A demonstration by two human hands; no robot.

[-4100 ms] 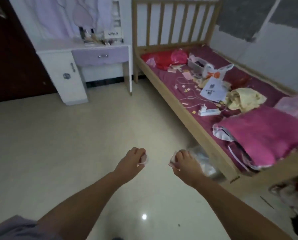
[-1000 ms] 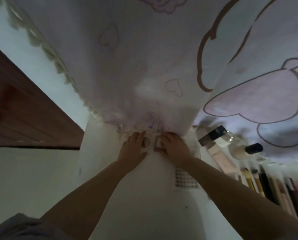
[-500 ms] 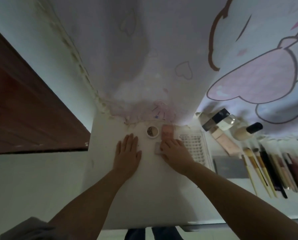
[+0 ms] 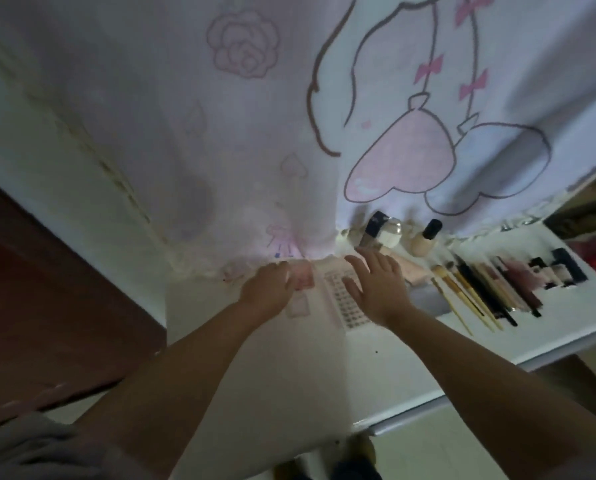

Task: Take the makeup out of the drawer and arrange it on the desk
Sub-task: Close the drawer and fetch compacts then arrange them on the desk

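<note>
You're leaning over the worktop [image 4: 255,368], and your left hand [image 4: 267,289] is touching the pink compact [image 4: 303,277] at the back edge, fingers loosely bent around its side. Your right hand [image 4: 376,285] is hovering released, fingers spread, over the white lash tray [image 4: 343,306] at the compact's three o'clock. Both look light, stiff and slick, probably fragile; I'd be pinching the compact by its side edges.

Smooth white semi-matt table [image 4: 255,375]; soft printed cloth curtain [image 4: 255,116] at twelve o'clock; wooden-handled brushes [image 4: 463,299] at three.
</note>
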